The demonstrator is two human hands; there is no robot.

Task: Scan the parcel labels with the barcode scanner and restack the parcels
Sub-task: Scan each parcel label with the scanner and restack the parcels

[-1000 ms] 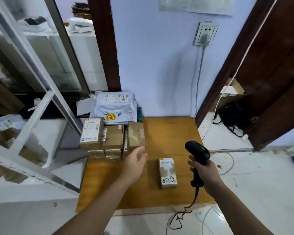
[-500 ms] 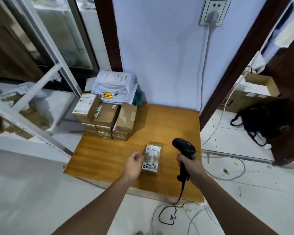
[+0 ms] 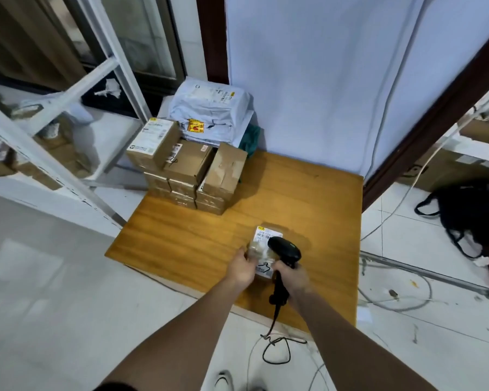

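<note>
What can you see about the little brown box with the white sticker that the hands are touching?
The small brown cardboard parcel lies flat near the front edge of the low wooden table. A white label with a barcode and a yellow mark covers its top. The left hand grips its left side. The right hand holds the black barcode scanner over its right part, hiding some of it.
</note>
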